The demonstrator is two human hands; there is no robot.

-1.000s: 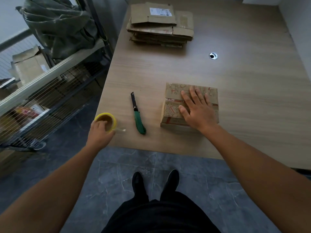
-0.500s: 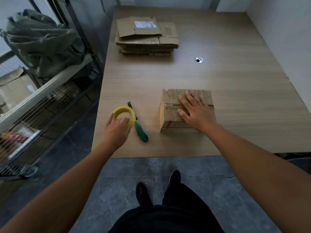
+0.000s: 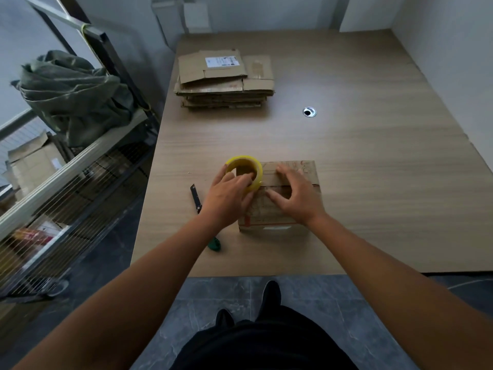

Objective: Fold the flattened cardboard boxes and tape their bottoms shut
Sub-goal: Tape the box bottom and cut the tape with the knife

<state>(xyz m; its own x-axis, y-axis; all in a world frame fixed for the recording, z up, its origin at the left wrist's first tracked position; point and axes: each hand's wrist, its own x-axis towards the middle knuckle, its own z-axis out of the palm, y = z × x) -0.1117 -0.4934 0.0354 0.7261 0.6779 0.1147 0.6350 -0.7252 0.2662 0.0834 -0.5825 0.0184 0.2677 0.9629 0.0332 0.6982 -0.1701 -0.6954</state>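
A small folded cardboard box (image 3: 274, 217) stands on the wooden table (image 3: 373, 209) near its front edge, flaps closed on top. My left hand (image 3: 226, 198) grips a yellow tape roll (image 3: 244, 169) and holds it over the box's left top edge. My right hand (image 3: 296, 196) rests on the box top with fingers spread and curled, just right of the roll. A stack of flattened cardboard boxes (image 3: 224, 78) lies at the table's far left.
A green-handled utility knife (image 3: 198, 201) lies on the table left of the box, partly hidden under my left forearm. A round cable hole (image 3: 309, 112) sits mid-table. A metal shelf rack (image 3: 66, 166) with a green bag (image 3: 72, 94) stands to the left.
My left hand carried the tape roll from the table's left edge rightward and up onto the box. My right hand shifted from lying flat to curled fingers. The view moved closer to the table.
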